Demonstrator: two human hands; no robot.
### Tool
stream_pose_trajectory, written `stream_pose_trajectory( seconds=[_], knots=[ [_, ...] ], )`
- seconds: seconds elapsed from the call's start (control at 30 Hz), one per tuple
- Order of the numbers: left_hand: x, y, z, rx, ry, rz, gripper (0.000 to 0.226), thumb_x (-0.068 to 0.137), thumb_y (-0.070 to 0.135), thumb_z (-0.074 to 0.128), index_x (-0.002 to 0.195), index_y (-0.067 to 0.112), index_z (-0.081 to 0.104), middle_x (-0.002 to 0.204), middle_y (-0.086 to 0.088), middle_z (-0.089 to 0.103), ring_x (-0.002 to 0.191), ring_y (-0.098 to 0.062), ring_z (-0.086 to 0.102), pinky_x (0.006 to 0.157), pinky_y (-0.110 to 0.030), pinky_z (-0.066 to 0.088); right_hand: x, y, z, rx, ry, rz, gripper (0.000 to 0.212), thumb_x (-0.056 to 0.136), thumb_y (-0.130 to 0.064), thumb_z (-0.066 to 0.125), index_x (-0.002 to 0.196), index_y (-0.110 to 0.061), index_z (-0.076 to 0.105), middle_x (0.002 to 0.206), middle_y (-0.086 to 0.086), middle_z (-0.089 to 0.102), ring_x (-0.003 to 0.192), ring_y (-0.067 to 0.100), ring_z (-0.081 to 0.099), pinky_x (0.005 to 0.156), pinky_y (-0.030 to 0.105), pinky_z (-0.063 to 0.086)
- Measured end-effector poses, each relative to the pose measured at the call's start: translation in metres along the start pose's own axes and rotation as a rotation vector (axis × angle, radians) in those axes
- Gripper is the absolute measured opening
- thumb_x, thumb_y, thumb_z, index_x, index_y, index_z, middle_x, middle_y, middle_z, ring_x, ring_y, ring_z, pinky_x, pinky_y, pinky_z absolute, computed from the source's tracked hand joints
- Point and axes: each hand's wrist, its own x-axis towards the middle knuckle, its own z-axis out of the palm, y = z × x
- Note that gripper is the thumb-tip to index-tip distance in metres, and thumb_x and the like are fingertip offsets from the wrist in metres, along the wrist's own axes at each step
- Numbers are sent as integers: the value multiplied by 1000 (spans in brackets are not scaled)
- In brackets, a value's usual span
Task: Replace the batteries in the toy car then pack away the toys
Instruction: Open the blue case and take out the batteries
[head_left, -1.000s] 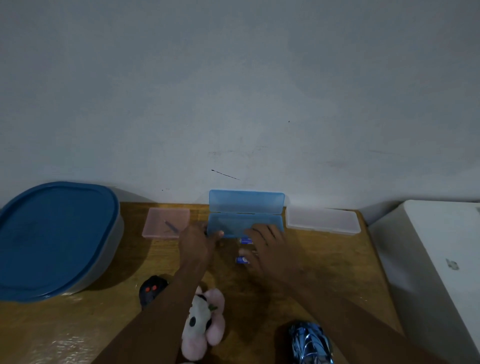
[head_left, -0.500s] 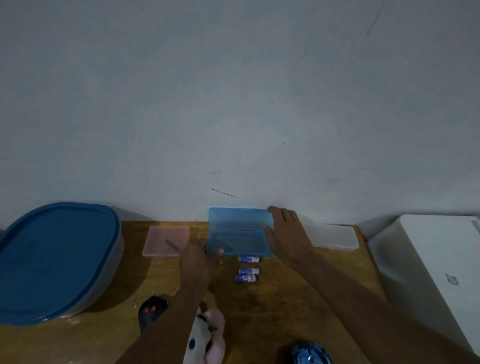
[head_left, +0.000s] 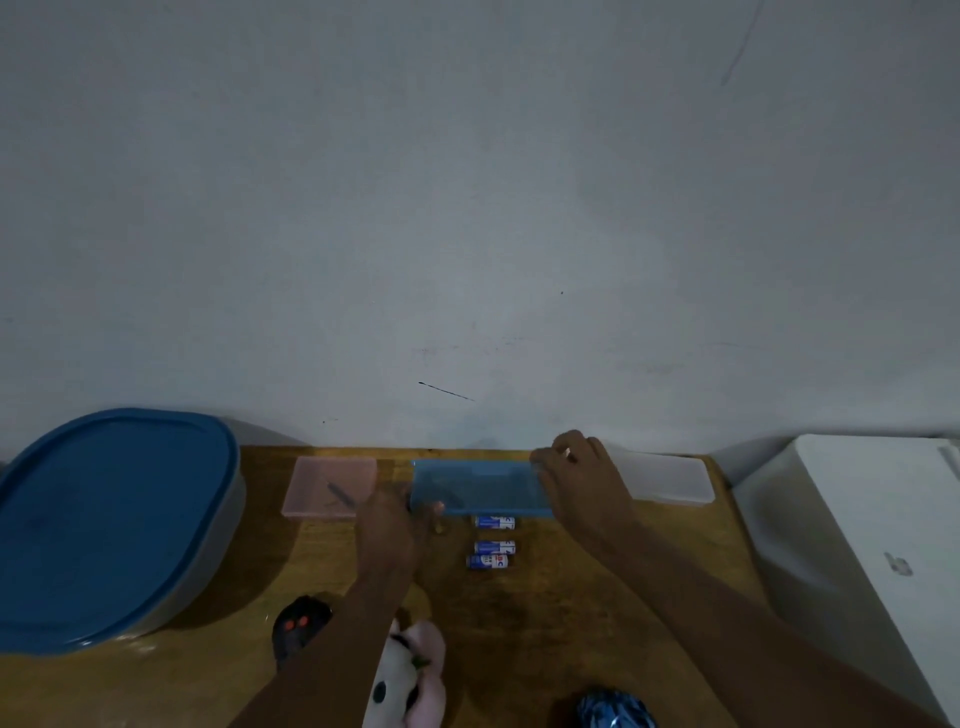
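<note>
A blue translucent case lies at the back of the wooden table with its lid down. My left hand holds its left end. My right hand rests on its right end, fingers curled over the lid's edge. Three blue batteries lie in a loose column just in front of the case. The blue and black toy car peeks in at the bottom edge. A black remote with red buttons lies near my left forearm.
A big tub with a blue lid fills the left side. A pink case holding a small tool sits left of the blue one, a white case to its right. A pink and white plush toy lies in front. A white box stands at right.
The blue case's lid, upright a second ago, has been folded down flat. My right hand moved from the batteries to the lid's right end. The camera tilted up a little.
</note>
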Motion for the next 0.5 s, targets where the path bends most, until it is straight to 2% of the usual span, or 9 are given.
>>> stream_pose_trajectory(
  seconds=[0.07,0.17,0.27,0.37,0.43,0.5],
  knots=[
    [-2,1,-1,-7,8,10,31,86,22,68,115,11,66,108,-7,72,95,-17,67,64,-9,42,-12,3,6,-39,-75,-22,27,72,-11,81,96,-14,68,96,11,62,81,27,60,55,37,57],
    [-5,0,-1,-12,-5,82,37,85,18,69,121,10,63,110,-8,71,100,-19,67,72,-15,46,-24,4,16,-113,-188,-16,46,55,-9,90,96,-15,70,96,11,66,81,26,65,55,35,58],
    [-5,0,-1,-48,-19,69,34,88,20,64,120,8,62,107,-9,70,94,-17,67,68,-15,50,-25,3,18,-146,-217,-19,50,49,-9,93,95,-14,73,93,8,70,83,25,67,61,34,59],
    [0,0,0,-36,17,33,31,93,25,58,115,5,66,99,-10,72,84,-18,67,56,-11,41,-23,1,16,-155,-206,-41,50,44,-11,95,89,-15,75,86,4,71,77,22,68,61,31,59],
    [3,2,1,-35,20,8,31,93,24,59,117,5,66,99,-11,73,84,-20,68,56,-12,41,-22,1,17,-154,-209,-61,50,41,-10,95,87,-15,75,83,3,71,74,22,68,60,30,59],
    [6,4,2,-30,12,-4,32,92,20,60,120,5,65,105,-13,72,88,-23,68,62,-15,44,-22,1,18,-155,-210,-70,49,41,-8,95,86,-15,75,81,3,71,72,22,68,61,31,59]
  ],
)
